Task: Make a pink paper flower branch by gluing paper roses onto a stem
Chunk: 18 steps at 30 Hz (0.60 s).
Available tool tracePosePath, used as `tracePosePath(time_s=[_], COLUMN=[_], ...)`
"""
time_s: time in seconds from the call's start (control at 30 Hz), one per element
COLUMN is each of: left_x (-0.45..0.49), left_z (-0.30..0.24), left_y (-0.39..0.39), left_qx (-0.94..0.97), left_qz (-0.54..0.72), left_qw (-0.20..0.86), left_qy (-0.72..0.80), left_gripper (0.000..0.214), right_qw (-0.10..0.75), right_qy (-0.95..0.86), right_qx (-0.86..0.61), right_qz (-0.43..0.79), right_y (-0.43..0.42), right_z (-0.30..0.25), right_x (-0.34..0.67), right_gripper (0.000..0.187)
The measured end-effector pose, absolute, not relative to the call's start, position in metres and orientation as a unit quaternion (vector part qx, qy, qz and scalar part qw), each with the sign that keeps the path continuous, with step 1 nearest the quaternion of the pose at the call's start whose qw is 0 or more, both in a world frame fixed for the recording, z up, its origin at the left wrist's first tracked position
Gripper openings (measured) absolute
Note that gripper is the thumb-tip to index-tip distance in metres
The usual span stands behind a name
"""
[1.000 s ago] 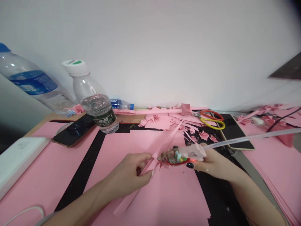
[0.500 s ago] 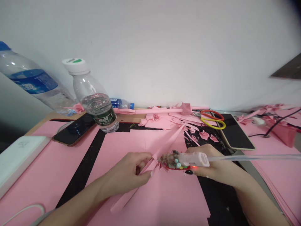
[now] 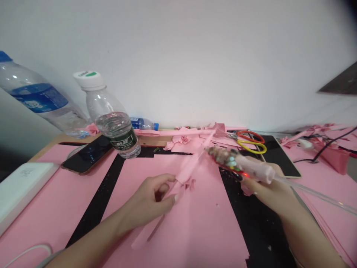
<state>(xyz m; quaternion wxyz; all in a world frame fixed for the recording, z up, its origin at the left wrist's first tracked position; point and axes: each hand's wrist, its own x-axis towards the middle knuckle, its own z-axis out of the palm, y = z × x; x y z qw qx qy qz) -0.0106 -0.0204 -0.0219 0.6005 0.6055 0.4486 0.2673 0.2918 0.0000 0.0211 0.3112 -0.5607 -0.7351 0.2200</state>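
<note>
My left hand point(image 3: 152, 199) pinches a long folded strip of pink paper point(image 3: 187, 172) that runs from the lower left up toward the back of the desk. A small crumpled pink paper flower point(image 3: 191, 183) sits against the strip near my fingertips. My right hand point(image 3: 269, 188) grips a pale pink glue gun point(image 3: 245, 165) with a clear glue stick trailing to the right. Its nozzle, crusted with coloured bits, points left and up, lifted clear of the strip. A red light glows on the gun's underside.
A large pink sheet point(image 3: 195, 230) lies on the black mat point(image 3: 259, 230). Standing water bottle point(image 3: 110, 117), phone point(image 3: 87, 156), white box point(image 3: 19, 188) on the left. Scissors point(image 3: 251, 141), tablet point(image 3: 277, 156), pink scraps point(image 3: 192, 139) and cables point(image 3: 320, 152) at the back and right.
My right hand has lifted the glue gun up and to the right, off the paper joint. My left hand still pinches the strip, which has shifted slightly.
</note>
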Motion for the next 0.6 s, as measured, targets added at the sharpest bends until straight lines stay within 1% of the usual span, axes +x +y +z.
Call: tracePosePath(time_s=[0.07, 0.13, 0.2, 0.27, 0.37, 0.43, 0.5, 0.53, 0.6], left_x=[-0.01, -0.01, -0.009, -0.009, -0.009, -0.009, -0.009, -0.01, -0.01], left_z=[-0.02, -0.017, -0.013, -0.01, -0.009, -0.01, -0.01, -0.011, -0.011], left_y=[-0.02, -0.02, -0.02, -0.02, -0.02, -0.02, -0.021, -0.021, -0.021], left_qx=[0.556, 0.519, 0.504, 0.501, 0.495, 0.488, 0.484, 0.483, 0.481], left_qz=[0.338, 0.398, 0.44, 0.465, 0.484, 0.494, 0.498, 0.5, 0.501], left_qw=[0.592, 0.569, 0.538, 0.51, 0.49, 0.479, 0.471, 0.468, 0.467], left_qy=[0.476, 0.498, 0.513, 0.521, 0.53, 0.537, 0.544, 0.546, 0.548], left_gripper=[0.019, 0.025, 0.024, 0.021, 0.021, 0.023, 0.027, 0.028, 0.029], right_qw=[0.35, 0.347, 0.308, 0.243, 0.156, 0.122, 0.117, 0.127, 0.166], right_qy=[-0.693, -0.672, -0.693, -0.747, -0.809, -0.822, -0.83, -0.833, -0.838], right_qx=[-0.602, -0.628, -0.625, -0.595, -0.549, -0.536, -0.521, -0.511, -0.493], right_qz=[0.187, 0.182, 0.184, 0.171, 0.138, 0.146, 0.163, 0.169, 0.165], right_y=[0.001, 0.003, 0.004, 0.006, 0.008, 0.008, 0.007, 0.007, 0.01], right_z=[0.018, 0.018, 0.019, 0.019, 0.014, 0.008, 0.006, 0.007, 0.013], right_x=[0.295, 0.294, 0.291, 0.285, 0.277, 0.276, 0.278, 0.28, 0.282], right_gripper=[0.012, 0.01, 0.014, 0.022, 0.041, 0.055, 0.063, 0.061, 0.049])
